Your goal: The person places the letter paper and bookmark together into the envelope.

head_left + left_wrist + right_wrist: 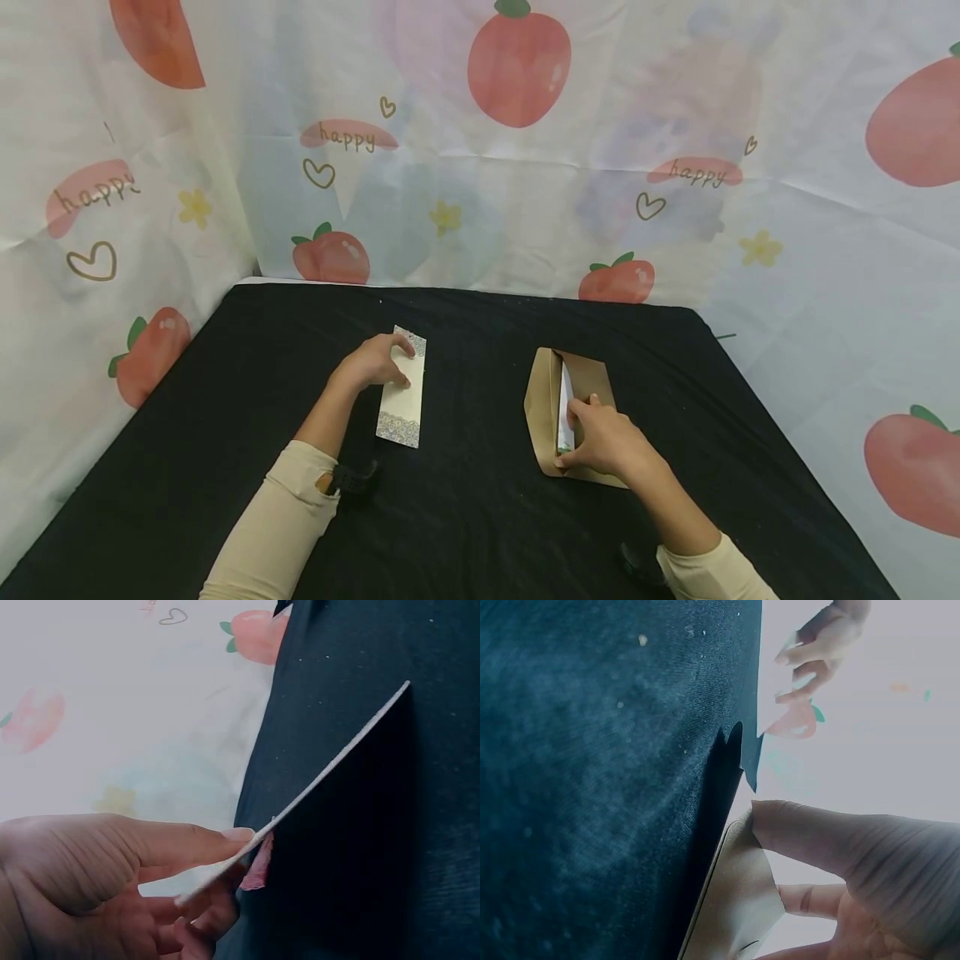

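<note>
A narrow cream card [405, 392] with lace-like patterned ends is held by my left hand [378, 362]. In the left wrist view the card [337, 761] appears edge-on, the thumb on one face and fingers on the other. Beside the fingers there, a small pink strip [259, 866] hangs from its underside. To the right lies a brown paper envelope [542, 408], flap open to the left, with a white paper [566, 417] showing in its mouth. My right hand [611, 437] grips the envelope at the mouth; its thumb touches the edge [739, 877] in the right wrist view.
Black cloth [465, 517] covers the table. White printed curtains [480, 208] with fruit and hearts stand behind the table and at both sides. Dark straps [356, 477] sit near the wrists.
</note>
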{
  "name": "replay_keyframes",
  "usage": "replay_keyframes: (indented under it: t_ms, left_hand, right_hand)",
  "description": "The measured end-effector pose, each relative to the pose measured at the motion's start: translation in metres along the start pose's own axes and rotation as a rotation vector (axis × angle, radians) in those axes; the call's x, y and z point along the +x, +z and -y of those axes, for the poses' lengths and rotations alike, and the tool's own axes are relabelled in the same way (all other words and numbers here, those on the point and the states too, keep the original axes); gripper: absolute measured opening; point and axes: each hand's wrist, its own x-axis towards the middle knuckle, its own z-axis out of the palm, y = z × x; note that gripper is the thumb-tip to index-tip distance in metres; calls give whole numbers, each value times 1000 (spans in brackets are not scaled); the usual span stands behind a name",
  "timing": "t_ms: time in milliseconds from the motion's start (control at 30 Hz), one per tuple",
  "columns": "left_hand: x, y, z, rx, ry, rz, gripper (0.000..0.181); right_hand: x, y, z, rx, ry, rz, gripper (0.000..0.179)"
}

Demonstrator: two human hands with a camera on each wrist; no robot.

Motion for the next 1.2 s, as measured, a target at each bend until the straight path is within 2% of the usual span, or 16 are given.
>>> replay_keyframes:
  t_ms: [300, 533, 1000, 1200]
  left_hand:
    - [-2, -5, -2, -4, 29, 47, 36]
    - [-2, -8, -3, -52, 51, 33, 31]
    - [0, -7, -9, -139, 114, 30, 44]
    - [-2, -6, -14, -156, 173, 29, 46]
  right_hand:
    - [0, 0, 0, 0, 1, 0, 57]
    - [-1, -1, 0, 5, 0, -5, 58]
    - [0, 0, 0, 3, 0, -1, 58]
    - [0, 0, 0, 11, -4, -4, 59]
